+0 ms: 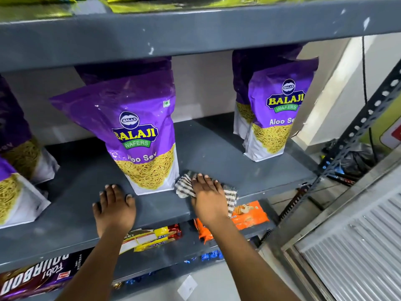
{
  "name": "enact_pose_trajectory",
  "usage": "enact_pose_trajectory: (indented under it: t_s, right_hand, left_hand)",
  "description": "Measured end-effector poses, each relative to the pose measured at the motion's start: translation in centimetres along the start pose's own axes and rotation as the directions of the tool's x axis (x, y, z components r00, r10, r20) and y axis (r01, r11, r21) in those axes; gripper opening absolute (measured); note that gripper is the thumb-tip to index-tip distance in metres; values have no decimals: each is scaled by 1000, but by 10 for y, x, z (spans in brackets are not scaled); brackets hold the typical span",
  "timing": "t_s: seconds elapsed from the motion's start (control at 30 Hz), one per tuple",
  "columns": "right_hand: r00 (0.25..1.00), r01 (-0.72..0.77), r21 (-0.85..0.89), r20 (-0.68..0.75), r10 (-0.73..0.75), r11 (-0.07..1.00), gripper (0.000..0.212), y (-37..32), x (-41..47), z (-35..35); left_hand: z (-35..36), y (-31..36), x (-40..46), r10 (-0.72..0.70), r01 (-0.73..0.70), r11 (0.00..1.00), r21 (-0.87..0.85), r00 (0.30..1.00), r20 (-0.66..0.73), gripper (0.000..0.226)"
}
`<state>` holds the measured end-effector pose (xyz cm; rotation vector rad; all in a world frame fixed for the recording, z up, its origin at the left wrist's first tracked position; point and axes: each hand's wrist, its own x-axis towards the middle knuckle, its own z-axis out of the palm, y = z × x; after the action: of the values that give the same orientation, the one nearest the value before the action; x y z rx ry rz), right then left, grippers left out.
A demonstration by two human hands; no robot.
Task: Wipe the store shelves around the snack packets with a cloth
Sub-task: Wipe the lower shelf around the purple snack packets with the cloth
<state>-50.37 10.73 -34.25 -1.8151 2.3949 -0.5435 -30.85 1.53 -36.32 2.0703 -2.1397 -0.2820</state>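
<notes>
Pressing down with our right hand (pixel 207 197), we hold a striped black-and-white woven cloth (pixel 186 187) flat on the grey painted metal shelf (pixel 212 146). The fingers lie close together, palm down, and the cloth spreads out from under the hand on both sides: one bunched end shows to the left of the fingers, the other runs past the wrist side to the shelf's front edge and hangs a little over it. Our left hand (pixel 115 206) rests flat on the same shelf, palm down, fingers spread loosely, gripping nothing.

Between the two hands stands a tall purple and white Balaji Aloo Sev snack packet (pixel 141 135), upright but leaning slightly. Its bottom left corner sits just beside our left fingertips, and its bottom right corner touches or nearly touches the bunched end of the cloth; we cannot tell which. Farther right and toward the back of the shelf, well apart from the cloth, stands a second purple Aloo Sev packet (pixel 275 118) with another behind it. At the left edge more of the same purple packets (pixel 17 192) stand partly out of view.

Above runs another grey shelf (pixel 173 33), flecked with white paint. On the shelf below we see yellow and red Marie biscuit packs (pixel 152 235), an orange snack pack (pixel 249 215) and a dark purple Bourbon biscuit pack (pixel 32 279). To the right rises a perforated grey metal upright (pixel 355 129), and beyond it a corrugated metal shutter (pixel 358 246).
</notes>
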Motion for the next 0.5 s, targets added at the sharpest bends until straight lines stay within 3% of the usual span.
enact_pose_trajectory:
  t_s: [0.13,0.27,0.43,0.47,0.5]
  right_hand:
    - [987,-159,-66,-23,157,985,56,60,-1,-8]
    - [900,-420,-76,-165,404,904,54,129,-24,-31]
    - [658,-650,167,-363,659,741,34,168,-50,-70]
    - [650,-639,208,-368,665,740,36,164,-46,-72]
    - [689,-602,211,-350,634,770,40,157,-40,-71]
  left_hand:
    - [1,0,1,-4,4,1000,-19,1000,1,55]
    - [1,-1,1,-1,1,1000,-13,1000,11,55]
    - [1,2,0,-3,3,1000,5,1000,5,56]
    - [1,2,1,-10,9,1000,10,1000,8,56]
    - [0,2,1,-17,16,1000,14,1000,14,57]
